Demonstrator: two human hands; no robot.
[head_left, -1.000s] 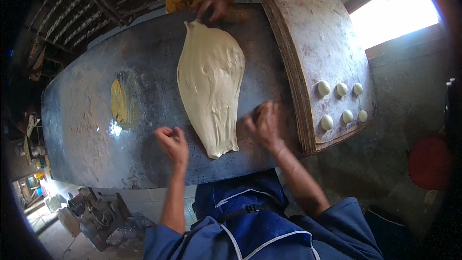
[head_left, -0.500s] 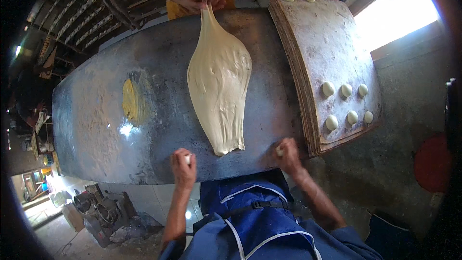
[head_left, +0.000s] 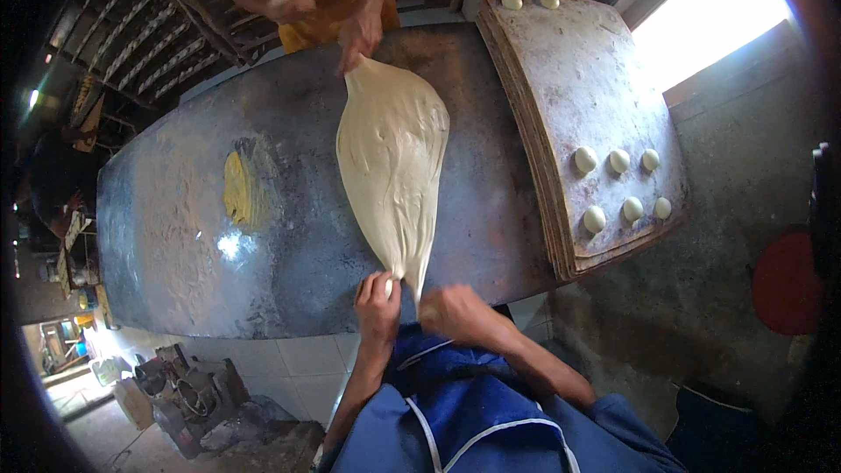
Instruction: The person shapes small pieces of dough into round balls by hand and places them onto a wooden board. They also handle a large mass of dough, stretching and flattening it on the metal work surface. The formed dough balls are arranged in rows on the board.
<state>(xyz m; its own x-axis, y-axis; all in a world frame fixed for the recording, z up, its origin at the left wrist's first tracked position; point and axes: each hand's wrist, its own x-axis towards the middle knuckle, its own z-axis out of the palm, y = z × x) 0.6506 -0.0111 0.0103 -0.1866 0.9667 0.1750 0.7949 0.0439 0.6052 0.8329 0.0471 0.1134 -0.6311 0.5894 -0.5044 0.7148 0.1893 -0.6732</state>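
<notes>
A large pale mass of dough [head_left: 394, 153] stretches across the dark worktable, wide at its far part and drawn narrow at my end. My left hand [head_left: 377, 305] is closed beside the near tip, and a small dough ball [head_left: 389, 287] shows at its fingers. My right hand [head_left: 454, 313], slightly blurred, is closed at the dough's thin, pulled-out tail. Across the table, a co-worker's hand [head_left: 359, 38] grips the dough's far end. That person's other hand [head_left: 289, 7] is raised off the dough.
The dark table [head_left: 307, 210] carries a yellow smear [head_left: 238, 188] and a floury patch at left. At right, stacked boards [head_left: 561, 79] hold several small dough balls [head_left: 619, 160]. Machinery [head_left: 193, 385] stands on the floor at lower left; a red round object [head_left: 788, 280] is at far right.
Both my hands have moved in from the table's near edge to the dough's near tip, which is now drawn out toward me. One co-worker's hand has left the far end.
</notes>
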